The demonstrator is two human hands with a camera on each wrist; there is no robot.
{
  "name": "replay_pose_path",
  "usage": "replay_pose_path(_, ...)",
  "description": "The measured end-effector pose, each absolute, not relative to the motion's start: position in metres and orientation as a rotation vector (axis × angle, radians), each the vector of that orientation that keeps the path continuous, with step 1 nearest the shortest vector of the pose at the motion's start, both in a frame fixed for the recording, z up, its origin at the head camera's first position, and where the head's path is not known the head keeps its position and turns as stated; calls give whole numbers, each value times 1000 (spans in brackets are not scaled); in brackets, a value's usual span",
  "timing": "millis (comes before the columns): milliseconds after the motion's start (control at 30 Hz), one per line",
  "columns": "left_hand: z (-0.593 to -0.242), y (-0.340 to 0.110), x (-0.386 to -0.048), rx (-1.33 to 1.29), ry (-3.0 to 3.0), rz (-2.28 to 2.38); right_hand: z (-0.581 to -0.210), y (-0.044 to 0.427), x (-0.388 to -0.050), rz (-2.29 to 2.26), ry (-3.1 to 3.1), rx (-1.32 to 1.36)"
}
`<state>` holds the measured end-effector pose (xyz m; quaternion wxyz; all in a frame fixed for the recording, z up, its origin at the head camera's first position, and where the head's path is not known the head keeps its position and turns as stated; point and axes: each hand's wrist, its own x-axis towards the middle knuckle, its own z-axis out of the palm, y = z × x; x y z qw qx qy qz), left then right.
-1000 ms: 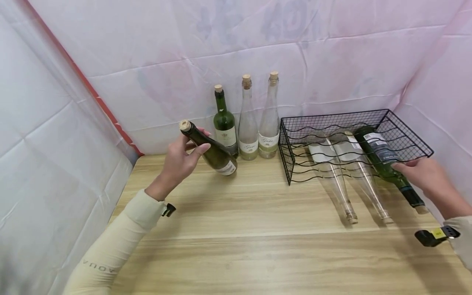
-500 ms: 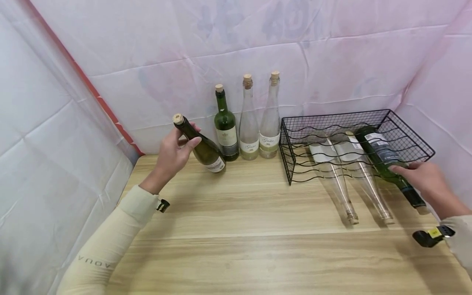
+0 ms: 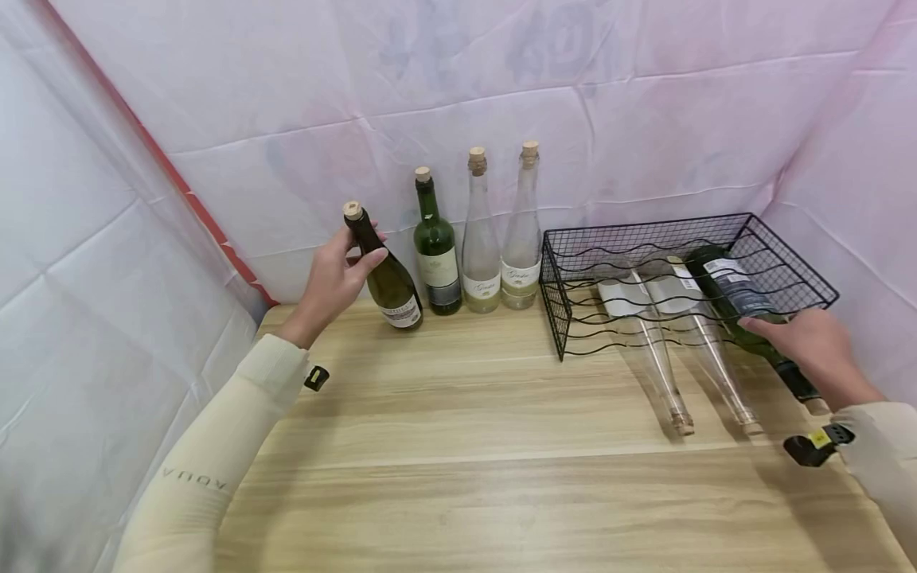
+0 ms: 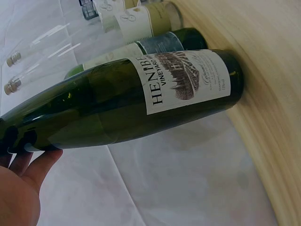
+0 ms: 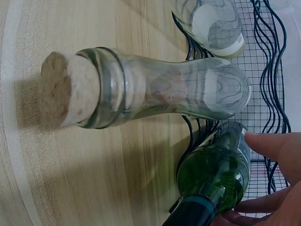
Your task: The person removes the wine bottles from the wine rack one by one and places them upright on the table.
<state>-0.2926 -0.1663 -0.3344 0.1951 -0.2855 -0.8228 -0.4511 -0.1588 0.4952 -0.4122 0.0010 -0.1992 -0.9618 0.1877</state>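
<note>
My left hand (image 3: 333, 274) holds a dark green corked wine bottle (image 3: 390, 278) by its neck, fingers behind and thumb in front. The bottle leans a little to the left, its base at the tabletop; whether it bears on the wood I cannot tell. Its white vineyard label (image 4: 188, 80) fills much of the left wrist view. At the right, my right hand (image 3: 817, 346) grips another green wine bottle (image 3: 738, 290) near its shoulder. That bottle lies in the black wire rack (image 3: 555, 318), its corked neck pointing toward me. The right fingers are partly hidden.
Two clear corked bottles, one left (image 3: 652, 350) and one right (image 3: 709, 350), lie in the rack, necks over the wooden table (image 3: 487, 414). Along the back sheet (image 3: 308, 183) stand a green bottle (image 3: 435, 239) and two clear bottles, left (image 3: 481, 231) and right (image 3: 523, 219).
The left hand has carried its bottle leftward and turned it more upright, beside the standing green bottle. The right hand stays on the bottle in the rack, shifted only slightly.
</note>
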Motion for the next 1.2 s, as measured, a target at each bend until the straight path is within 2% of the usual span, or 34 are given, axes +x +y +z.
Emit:
replay_pose_path(467,-337,-159,-318,-714,-2360,-1300,-426,502,-158,596,-2994,-666)
replay_pose_path(1200,-327,-152,-346,-697,-2424,-1388,-411,499,-167,589,-3064,-725)
